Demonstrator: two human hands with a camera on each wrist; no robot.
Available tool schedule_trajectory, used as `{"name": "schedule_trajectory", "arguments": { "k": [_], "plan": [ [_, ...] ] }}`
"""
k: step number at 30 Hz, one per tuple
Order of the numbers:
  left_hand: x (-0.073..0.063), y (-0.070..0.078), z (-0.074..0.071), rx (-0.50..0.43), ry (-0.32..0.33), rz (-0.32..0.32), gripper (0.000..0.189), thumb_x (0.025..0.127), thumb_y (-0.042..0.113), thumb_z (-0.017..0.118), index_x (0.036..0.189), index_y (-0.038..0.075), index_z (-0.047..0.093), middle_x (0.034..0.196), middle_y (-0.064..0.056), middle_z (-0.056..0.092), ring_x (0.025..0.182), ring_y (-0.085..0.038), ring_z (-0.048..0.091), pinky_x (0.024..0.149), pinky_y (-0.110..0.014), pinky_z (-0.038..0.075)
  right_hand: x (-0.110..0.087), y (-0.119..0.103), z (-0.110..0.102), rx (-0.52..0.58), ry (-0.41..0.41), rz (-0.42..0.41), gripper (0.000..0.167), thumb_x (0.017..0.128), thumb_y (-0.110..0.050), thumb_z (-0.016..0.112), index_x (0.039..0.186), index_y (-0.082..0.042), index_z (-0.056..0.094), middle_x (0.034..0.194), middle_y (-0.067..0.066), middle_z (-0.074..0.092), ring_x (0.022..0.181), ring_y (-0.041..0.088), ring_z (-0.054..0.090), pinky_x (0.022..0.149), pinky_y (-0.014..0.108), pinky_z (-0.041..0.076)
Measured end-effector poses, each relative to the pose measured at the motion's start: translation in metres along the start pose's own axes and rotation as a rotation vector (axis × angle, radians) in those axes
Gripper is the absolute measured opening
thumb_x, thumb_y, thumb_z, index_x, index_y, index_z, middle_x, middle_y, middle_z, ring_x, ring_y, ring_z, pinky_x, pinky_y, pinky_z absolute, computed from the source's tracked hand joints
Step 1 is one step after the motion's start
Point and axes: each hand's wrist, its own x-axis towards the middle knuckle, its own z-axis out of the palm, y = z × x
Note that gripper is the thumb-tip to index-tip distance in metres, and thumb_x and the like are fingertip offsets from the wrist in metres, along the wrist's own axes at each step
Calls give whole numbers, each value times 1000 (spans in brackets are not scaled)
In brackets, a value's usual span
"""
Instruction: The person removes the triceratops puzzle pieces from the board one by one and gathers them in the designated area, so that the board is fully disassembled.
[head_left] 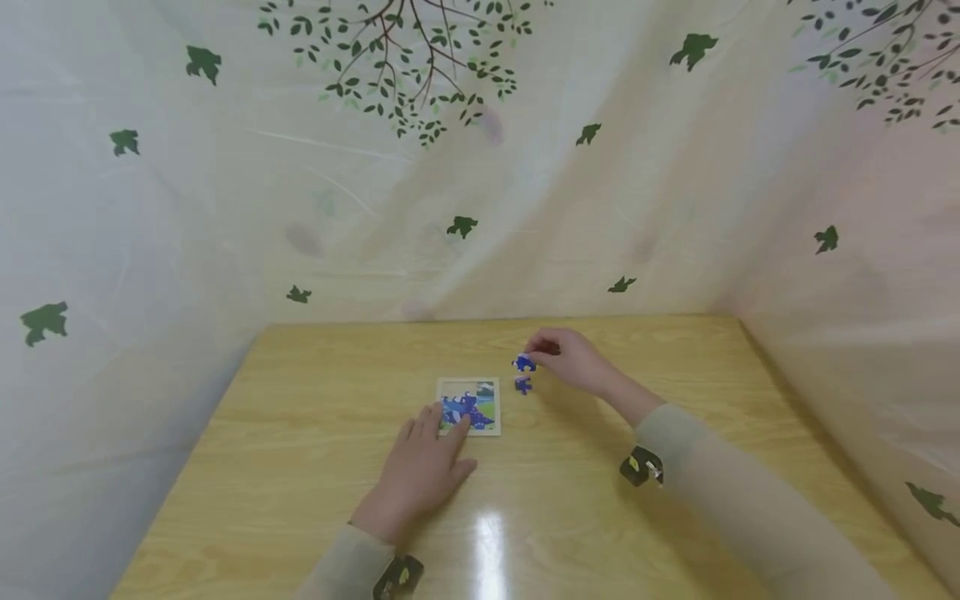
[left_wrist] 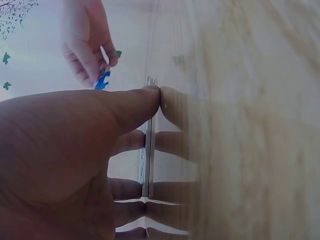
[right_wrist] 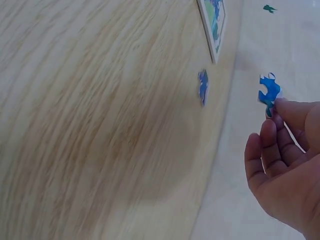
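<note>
A small square jigsaw puzzle with a pale frame (head_left: pixel 498 408) lies on the table, its picture blue, green and white, with a gap in the upper left part. My left hand (head_left: pixel 422 467) rests at its lower left, fingers extended, fingertips touching the frame and picture. Between thumb and fingers, my right hand (head_left: pixel 573 362) pinches a blue jigsaw piece (right_wrist: pixel 270 91), held up off the table to the right of the puzzle. Another blue jigsaw piece (right_wrist: pixel 203 87) lies flat on the table just below the held one in the head view.
The wooden table (head_left: pixel 315 467) reaches back to a pale cloth (head_left: pixel 360 250) printed with leaves and branches, which also hangs at both sides. Dark wrist cameras (head_left: pixel 641 465) sit at the sleeves. A bright reflection shows on the tabletop near the front.
</note>
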Motion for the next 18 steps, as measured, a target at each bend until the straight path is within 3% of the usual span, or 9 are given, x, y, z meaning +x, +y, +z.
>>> {"name": "schedule_trajectory", "arguments": {
  "k": [7,18],
  "plan": [
    [1,-3,-4,0,5,4,68,111,49,63,167,14,50,174,-33,27,161,-53,27,131,-68,22,-6,15,-4,4,-27,13,10,110,-11,70,113,-6,78,110,7,76,109,26,70,102,48,59],
    [4,-3,0,-14,-2,1,68,111,51,61,168,16,48,176,-31,25,162,-52,25,132,-67,19,-9,36,-13,14,-52,16,6,108,-11,73,109,-8,77,103,4,75,100,22,68,92,40,58]
  ]
}}
